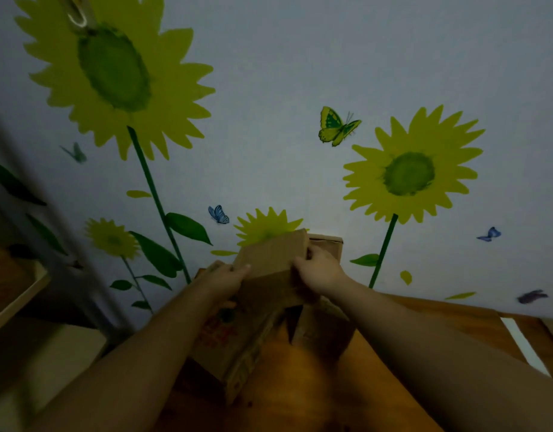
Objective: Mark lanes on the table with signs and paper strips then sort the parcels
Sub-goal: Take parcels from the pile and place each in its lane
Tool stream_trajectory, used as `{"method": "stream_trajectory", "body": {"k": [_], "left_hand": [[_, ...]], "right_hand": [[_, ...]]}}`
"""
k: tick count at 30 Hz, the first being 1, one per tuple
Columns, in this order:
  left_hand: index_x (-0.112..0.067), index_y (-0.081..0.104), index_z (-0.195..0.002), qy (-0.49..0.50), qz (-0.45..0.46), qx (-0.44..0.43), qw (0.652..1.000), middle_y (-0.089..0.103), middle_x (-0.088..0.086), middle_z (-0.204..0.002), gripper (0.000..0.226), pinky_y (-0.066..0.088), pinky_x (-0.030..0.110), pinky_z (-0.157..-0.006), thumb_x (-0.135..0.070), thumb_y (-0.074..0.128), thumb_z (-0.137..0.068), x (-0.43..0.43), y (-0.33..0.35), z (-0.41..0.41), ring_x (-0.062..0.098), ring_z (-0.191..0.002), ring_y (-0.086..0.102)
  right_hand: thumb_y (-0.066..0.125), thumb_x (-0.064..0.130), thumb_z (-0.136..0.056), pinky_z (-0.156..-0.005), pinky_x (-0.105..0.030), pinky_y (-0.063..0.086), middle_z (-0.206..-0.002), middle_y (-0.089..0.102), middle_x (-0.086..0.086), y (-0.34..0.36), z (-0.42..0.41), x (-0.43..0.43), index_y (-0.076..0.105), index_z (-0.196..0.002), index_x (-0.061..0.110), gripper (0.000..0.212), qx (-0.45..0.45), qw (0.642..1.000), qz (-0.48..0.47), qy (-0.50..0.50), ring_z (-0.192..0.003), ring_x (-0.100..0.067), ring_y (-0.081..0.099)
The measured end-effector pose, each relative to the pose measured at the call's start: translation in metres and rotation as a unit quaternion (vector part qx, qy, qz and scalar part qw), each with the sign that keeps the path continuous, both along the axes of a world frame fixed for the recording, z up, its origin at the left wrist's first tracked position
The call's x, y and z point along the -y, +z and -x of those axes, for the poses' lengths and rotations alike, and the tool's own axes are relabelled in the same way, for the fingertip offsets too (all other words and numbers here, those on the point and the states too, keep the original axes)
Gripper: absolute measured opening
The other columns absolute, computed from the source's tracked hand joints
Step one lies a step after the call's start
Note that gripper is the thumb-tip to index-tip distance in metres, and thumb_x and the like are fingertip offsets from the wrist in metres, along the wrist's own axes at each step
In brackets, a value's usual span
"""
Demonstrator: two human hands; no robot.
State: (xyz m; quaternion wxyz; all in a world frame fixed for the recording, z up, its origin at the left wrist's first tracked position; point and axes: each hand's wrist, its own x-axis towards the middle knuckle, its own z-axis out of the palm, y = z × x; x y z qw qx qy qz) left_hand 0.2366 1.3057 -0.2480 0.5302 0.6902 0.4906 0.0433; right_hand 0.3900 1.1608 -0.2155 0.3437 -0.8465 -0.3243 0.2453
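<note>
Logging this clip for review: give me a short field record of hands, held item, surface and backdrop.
left hand: grips the cardboard box at its left side
right hand: grips its right side
cardboard box: tilted, above the printed box
printed box: red print, lying on the table
table: wooden
wall: sunflower and butterfly stickers
light: dim

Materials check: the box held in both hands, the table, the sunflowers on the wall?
Held box, in the grip of the left hand and right hand: looks like cardboard, plain matte brown with a creased fold. Table: probably wood or veneer, orange-brown with a faint sheen. Sunflowers: flat and hard-edged, likely stickers or paint; the dim light leaves it open.
</note>
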Motion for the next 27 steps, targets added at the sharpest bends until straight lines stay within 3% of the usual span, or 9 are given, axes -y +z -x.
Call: {"method": "stream_trajectory", "body": {"k": [2, 6, 8, 10, 12, 17, 19, 22, 27], "left_hand": [[-0.016, 0.043, -0.132, 0.028, 0.057, 0.040, 0.997, 0.052, 0.012, -0.128, 0.060, 0.054, 0.034, -0.059, -0.054, 0.054, -0.087, 0.000, 0.009, 0.001, 0.027, -0.093, 0.059], [-0.020, 0.045, -0.130, -0.013, 0.038, 0.133, 0.990, 0.060, -0.005, -0.094, 0.049, 0.050, 0.027, -0.056, -0.046, 0.055, -0.090, -0.001, 0.027, -0.005, 0.015, -0.082, 0.062], [-0.020, 0.045, -0.127, -0.023, 0.034, 0.179, 0.983, 0.061, -0.002, -0.101, 0.048, 0.055, 0.034, -0.069, -0.046, 0.057, -0.088, 0.013, 0.040, -0.010, 0.017, -0.090, 0.063], [-0.023, 0.048, -0.122, -0.018, 0.062, 0.195, 0.979, 0.061, 0.002, -0.114, 0.052, 0.050, 0.047, -0.090, -0.060, 0.050, -0.085, 0.033, 0.053, -0.015, 0.023, -0.104, 0.059], [-0.028, 0.050, -0.126, -0.015, 0.081, 0.204, 0.976, 0.060, 0.002, -0.121, 0.059, 0.046, 0.050, -0.096, -0.069, 0.037, -0.085, 0.052, 0.065, -0.019, 0.024, -0.114, 0.055], [-0.024, 0.045, -0.122, -0.022, 0.007, 0.212, 0.977, 0.061, 0.000, -0.110, 0.039, 0.051, 0.038, -0.081, -0.046, 0.052, -0.091, 0.104, 0.087, -0.026, 0.017, -0.093, 0.059], [-0.025, 0.044, -0.122, -0.023, -0.013, 0.235, 0.972, 0.062, -0.004, -0.099, 0.035, 0.051, 0.031, -0.070, -0.032, 0.057, -0.090, 0.129, 0.095, -0.029, 0.012, -0.083, 0.060], [-0.013, 0.055, -0.111, -0.005, -0.020, 0.253, 0.967, 0.064, 0.008, -0.105, 0.040, 0.048, 0.035, -0.074, -0.047, 0.052, -0.090, 0.173, 0.108, -0.034, 0.023, -0.092, 0.061], [-0.012, 0.052, -0.099, 0.059, -0.023, 0.274, 0.959, 0.063, 0.011, -0.103, 0.026, 0.053, 0.037, -0.076, -0.032, 0.063, -0.086, 0.247, 0.110, -0.046, 0.018, -0.086, 0.061]], "right_hand": [[0.061, 0.024, -0.084, -0.070, -0.031, 0.054, -0.103, 0.066, 0.006, 0.005, 0.001, 0.008, 0.052, -0.123, 0.026, 0.040, -0.047, 0.997, -0.047, -0.029, -0.085, -0.014, 0.063], [0.064, 0.009, -0.075, -0.072, -0.034, 0.053, -0.122, 0.055, -0.004, 0.020, 0.003, 0.033, 0.028, -0.146, 0.028, 0.081, -0.029, 0.994, -0.090, -0.057, -0.101, -0.023, 0.058], [0.067, 0.011, -0.078, -0.079, -0.039, 0.055, -0.108, 0.060, -0.005, 0.027, 0.002, 0.047, 0.034, -0.141, 0.031, 0.073, -0.013, 0.988, -0.136, -0.076, -0.094, -0.022, 0.061], [0.069, 0.028, -0.082, -0.079, -0.039, 0.054, -0.096, 0.062, -0.003, 0.037, 0.001, 0.064, 0.042, -0.127, 0.033, 0.052, -0.019, 0.980, -0.167, -0.111, -0.086, -0.018, 0.063], [0.065, 0.048, -0.083, -0.076, -0.037, 0.052, -0.095, 0.061, -0.001, 0.048, -0.003, 0.080, 0.047, -0.111, 0.031, 0.038, -0.021, 0.972, -0.184, -0.144, -0.084, -0.015, 0.061], [0.058, 0.050, -0.087, -0.066, -0.033, 0.046, -0.089, 0.059, -0.003, 0.066, -0.013, 0.131, 0.049, -0.090, 0.017, 0.035, 0.014, 0.960, -0.213, -0.183, -0.081, -0.018, 0.058], [0.063, 0.034, -0.088, -0.073, -0.036, 0.052, -0.094, 0.060, -0.004, 0.068, -0.016, 0.159, 0.049, -0.103, 0.020, 0.025, 0.010, 0.963, -0.220, -0.158, -0.087, -0.020, 0.061], [0.064, 0.014, -0.087, -0.074, -0.035, 0.056, -0.102, 0.057, 0.001, 0.070, -0.024, 0.205, 0.044, -0.119, 0.028, 0.040, -0.028, 0.964, -0.240, -0.108, -0.088, -0.014, 0.061], [0.064, 0.039, -0.088, -0.060, -0.016, 0.043, -0.097, 0.053, 0.015, 0.070, -0.036, 0.273, 0.045, -0.109, 0.027, 0.032, -0.029, 0.961, -0.256, -0.104, -0.085, -0.002, 0.055]]}}
